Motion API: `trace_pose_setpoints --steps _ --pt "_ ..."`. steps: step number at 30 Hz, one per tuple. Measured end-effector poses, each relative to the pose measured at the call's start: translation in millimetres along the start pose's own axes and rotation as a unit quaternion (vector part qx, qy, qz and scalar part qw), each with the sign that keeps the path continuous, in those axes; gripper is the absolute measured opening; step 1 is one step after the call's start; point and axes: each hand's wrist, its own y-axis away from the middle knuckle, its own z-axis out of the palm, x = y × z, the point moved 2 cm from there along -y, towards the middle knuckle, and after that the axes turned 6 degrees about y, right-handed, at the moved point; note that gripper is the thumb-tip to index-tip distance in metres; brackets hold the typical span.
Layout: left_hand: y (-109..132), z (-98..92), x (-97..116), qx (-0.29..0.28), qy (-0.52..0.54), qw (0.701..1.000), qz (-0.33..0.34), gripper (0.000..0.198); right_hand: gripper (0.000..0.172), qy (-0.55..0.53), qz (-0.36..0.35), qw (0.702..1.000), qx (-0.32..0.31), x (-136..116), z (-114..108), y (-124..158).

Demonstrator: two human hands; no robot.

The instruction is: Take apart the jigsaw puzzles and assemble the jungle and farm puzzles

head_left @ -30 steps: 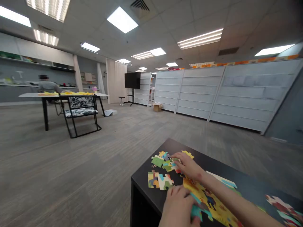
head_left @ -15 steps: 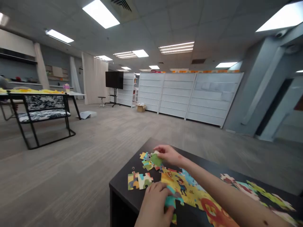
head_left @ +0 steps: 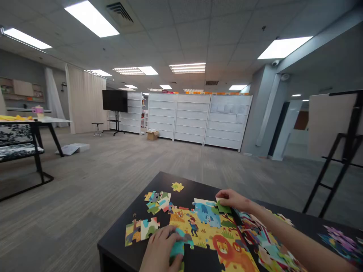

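My right hand [head_left: 231, 200] pinches a green puzzle piece [head_left: 223, 207] at the upper right of the partly joined jigsaw puzzle [head_left: 204, 231], right beside its blue elephant section. Whether that piece is locked in, I cannot tell. At the puzzle's left edge, my left hand [head_left: 162, 247] curls its fingers and thumb around a turquoise puzzle piece [head_left: 178, 247], which touches the joined part. Lions, a leopard and a small figure show on the yellow picture. Two joined pieces [head_left: 141, 229] lie left of my left hand, and several loose pieces [head_left: 159, 202] lie above them.
A yellow puzzle piece [head_left: 177, 187] lies near the far edge of the black table [head_left: 195, 186]. A heap of loose pieces [head_left: 266, 241] is under and beside my right forearm, with purple and blue pieces [head_left: 342, 241] farther right. A black easel stand [head_left: 334, 166] rises beyond the table.
My right hand has carried the green piece rightward from the loose pieces to the elephant section. My left hand stays at the turquoise piece. The view has turned right, and the yellow piece is uncovered.
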Motion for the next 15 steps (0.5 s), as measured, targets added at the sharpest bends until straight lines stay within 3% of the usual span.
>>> trace_pose_setpoints --steps 10,15 --pt "-0.4 5.5 -9.1 0.022 -0.026 0.999 0.031 0.043 0.044 0.001 -0.002 1.0 -0.018 13.1 1.2 7.6" --pt "-2.1 4.8 -7.1 0.003 -0.01 1.0 0.012 0.049 0.039 0.069 -0.023 0.997 0.02 8.4 8.0 13.3"
